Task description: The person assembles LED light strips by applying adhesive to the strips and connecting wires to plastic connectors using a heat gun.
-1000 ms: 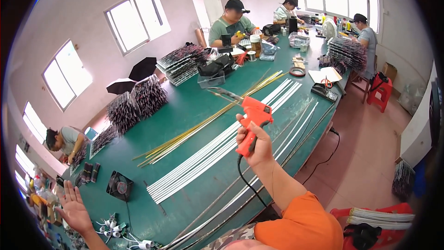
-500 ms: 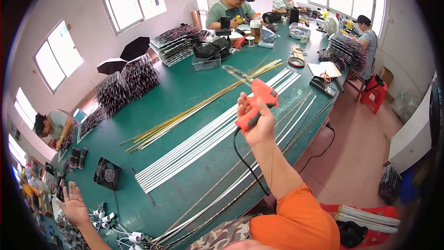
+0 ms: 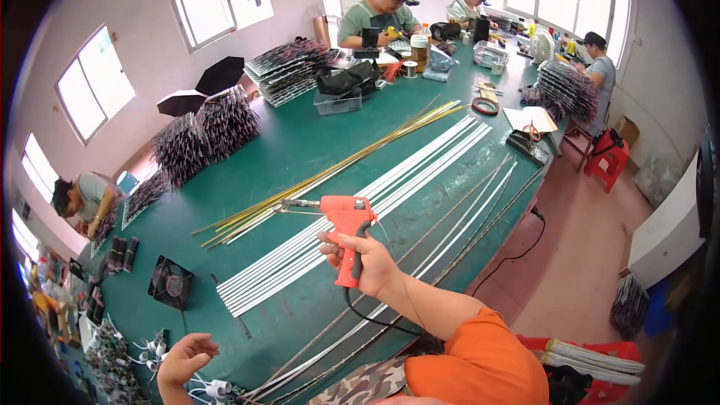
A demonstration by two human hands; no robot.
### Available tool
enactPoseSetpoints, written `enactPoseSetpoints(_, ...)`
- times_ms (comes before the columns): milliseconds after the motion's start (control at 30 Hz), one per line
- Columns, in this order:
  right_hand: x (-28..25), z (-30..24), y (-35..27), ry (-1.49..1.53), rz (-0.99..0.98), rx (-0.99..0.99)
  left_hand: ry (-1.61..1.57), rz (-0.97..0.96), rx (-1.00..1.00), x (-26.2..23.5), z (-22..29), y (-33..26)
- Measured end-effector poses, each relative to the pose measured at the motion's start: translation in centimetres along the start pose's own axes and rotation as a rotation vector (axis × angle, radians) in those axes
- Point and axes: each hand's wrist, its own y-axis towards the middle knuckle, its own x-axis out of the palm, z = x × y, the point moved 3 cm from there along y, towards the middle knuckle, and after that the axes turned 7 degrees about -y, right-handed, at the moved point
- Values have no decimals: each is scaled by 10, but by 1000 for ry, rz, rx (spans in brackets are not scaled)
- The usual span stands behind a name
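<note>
My right hand grips a red soldering gun by its handle, above a row of white strips on the green table. The gun's metal tip points left, and a thin wire hangs loosely from its back. Its black cord trails down toward the table edge. My left hand is raised at the lower left with loosely bent fingers and nothing in it. It is nearest to some white sockets with wires.
A black fan stands left of the strips. Yellow rods lie beyond them. Long thin strips run along the near table edge. Bundled stacks and a clear bin stand farther back. Several people work around the table.
My right hand has brought the soldering gun left and nearer, turning its tip to point left. My left hand has moved right and down, its fingers now more bent.
</note>
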Motion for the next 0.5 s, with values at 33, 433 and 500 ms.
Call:
enactPoseSetpoints(33, 0, 0, 0, -1, 2, 0, -1, -1, -1, -3, -3, 2)
enactPoseSetpoints(433, -24, -58, 23, 351, 47, -371, -1218, 765, 953, -111, 18, -9)
enactPoseSetpoints(500, -18, -61, 16, 353, 26, -366, -1069, 544, 924, -115, 15, -17)
